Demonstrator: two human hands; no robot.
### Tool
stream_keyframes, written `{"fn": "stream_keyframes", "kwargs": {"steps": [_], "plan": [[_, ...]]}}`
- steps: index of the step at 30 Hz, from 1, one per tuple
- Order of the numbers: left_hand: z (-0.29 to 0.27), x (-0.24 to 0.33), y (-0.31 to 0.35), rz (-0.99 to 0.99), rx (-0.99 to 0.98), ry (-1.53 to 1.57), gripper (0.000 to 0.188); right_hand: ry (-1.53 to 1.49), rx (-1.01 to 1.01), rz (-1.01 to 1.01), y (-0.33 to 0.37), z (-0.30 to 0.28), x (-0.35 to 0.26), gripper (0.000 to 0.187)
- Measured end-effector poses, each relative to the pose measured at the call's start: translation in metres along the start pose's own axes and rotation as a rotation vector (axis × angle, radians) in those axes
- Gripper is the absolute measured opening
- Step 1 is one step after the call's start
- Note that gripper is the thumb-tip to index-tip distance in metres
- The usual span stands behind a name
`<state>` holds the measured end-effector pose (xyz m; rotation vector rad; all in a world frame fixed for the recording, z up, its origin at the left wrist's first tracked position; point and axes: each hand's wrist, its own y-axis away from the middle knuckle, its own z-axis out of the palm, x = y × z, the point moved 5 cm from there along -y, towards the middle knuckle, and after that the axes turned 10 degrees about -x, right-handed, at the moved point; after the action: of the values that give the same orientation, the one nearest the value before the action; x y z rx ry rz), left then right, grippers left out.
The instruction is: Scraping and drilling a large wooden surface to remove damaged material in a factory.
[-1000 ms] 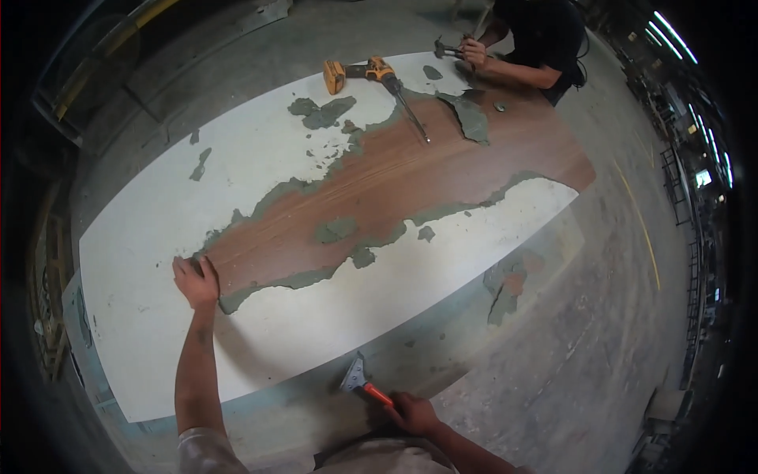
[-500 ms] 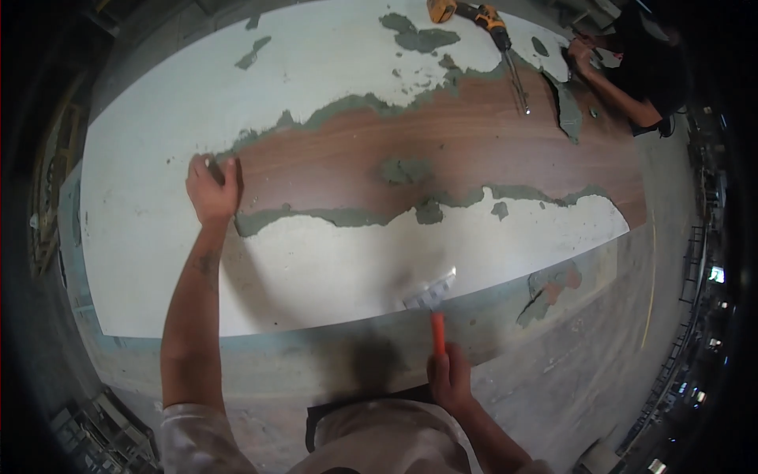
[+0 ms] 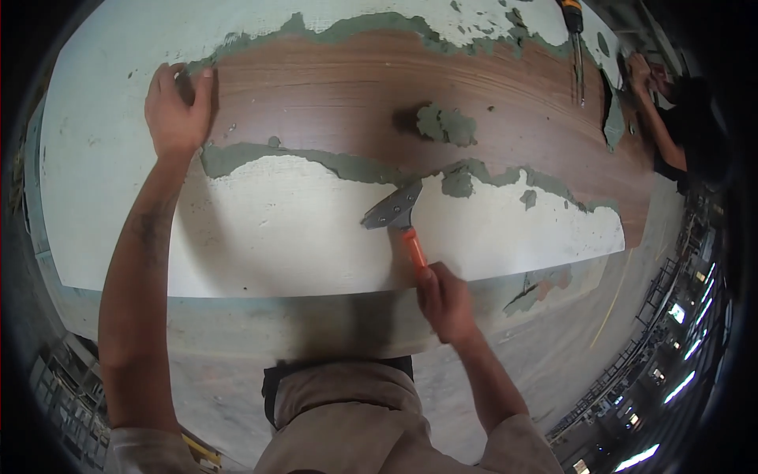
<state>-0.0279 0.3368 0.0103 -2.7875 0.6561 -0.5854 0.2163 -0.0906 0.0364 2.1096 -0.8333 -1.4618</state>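
Scraper [image 3: 397, 208] is held at the frame's centre, its orange handle [image 3: 414, 248] clasped in the right hand [image 3: 447, 303]; at upper left the left hand [image 3: 175, 118], thumb and fingers apart, is laid where white board [image 3: 276, 229] is met by brown wood [image 3: 332, 91].

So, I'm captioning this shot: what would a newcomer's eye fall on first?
Probably the brown wood-grain strip across the white surface, bordered by ragged grey-green material. Next, the orange-handled scraper in the right hand, over the white surface's near side, with the left hand at the strip's left end. At upper right, a co-worker and a drill.
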Motion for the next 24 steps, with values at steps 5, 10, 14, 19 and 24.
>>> {"fn": "stream_keyframes", "kwargs": {"steps": [5, 10, 14, 19, 24], "plan": [[0.006, -0.010, 0.004, 0.016, 0.023, -0.050, 0.055, -0.114, 0.075, 0.092, -0.005, 0.046, -0.016, 0.042], [0.001, -0.001, -0.001, 0.014, -0.003, -0.011, 0.055, -0.013, 0.260, 0.091, -0.002, 0.055, -0.027, 0.044], [0.005, 0.008, -0.005, 0.050, 0.010, -0.054, 0.053, -0.098, 0.293, 0.077, 0.000, 0.038, -0.026, 0.045], [-0.004, -0.012, 0.011, 0.020, 0.049, 0.037, 0.056, -0.568, 0.110, -0.078, 0.023, 0.044, -0.017, 0.033], [-0.012, 0.003, 0.010, 0.011, 0.025, 0.096, 0.056, -0.717, -0.019, 0.044, 0.077, 0.062, 0.045, 0.030]]}}
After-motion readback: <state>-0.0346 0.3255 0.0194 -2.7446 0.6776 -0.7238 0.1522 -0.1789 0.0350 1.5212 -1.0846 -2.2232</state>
